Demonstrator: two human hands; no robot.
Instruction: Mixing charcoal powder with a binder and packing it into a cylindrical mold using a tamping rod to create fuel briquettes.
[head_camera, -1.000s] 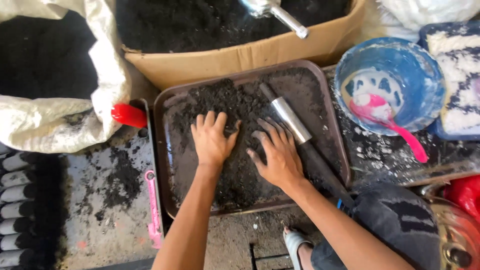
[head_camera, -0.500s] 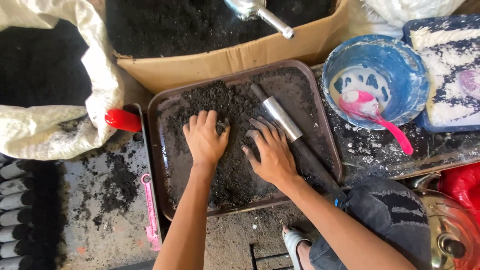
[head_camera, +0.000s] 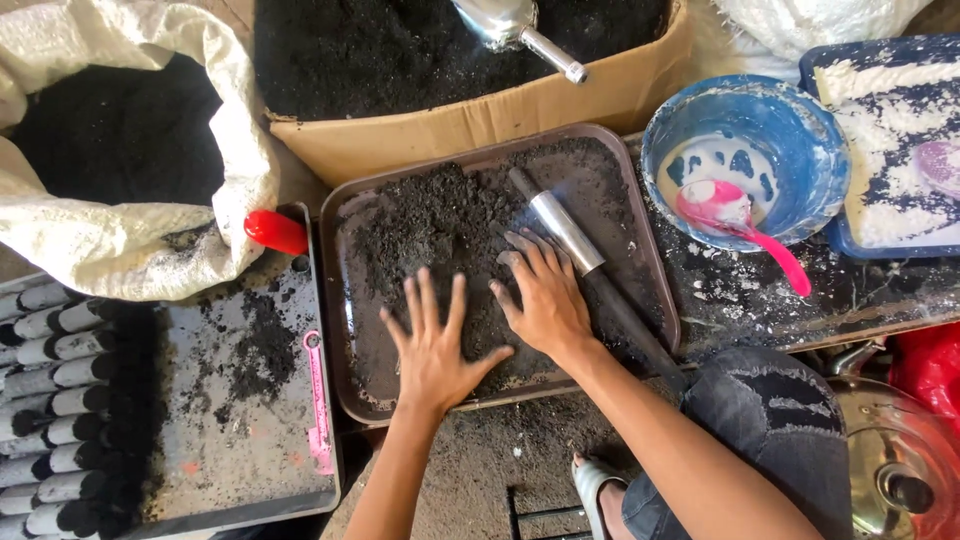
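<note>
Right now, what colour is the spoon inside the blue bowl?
Pink; the spoon shows best in the head view.

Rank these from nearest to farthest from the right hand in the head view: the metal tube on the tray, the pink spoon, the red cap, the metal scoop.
From the right hand:
1. Metal tube, under its fingertips on the tray.
2. Pink spoon, to the right, in the blue bowl.
3. Red cap on the left and metal scoop up top in the box: too close to call.

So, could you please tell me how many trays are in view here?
3: the brown tray under both hands, a grey tray left of it, and a blue tray at the upper right, partly out of view.
</note>
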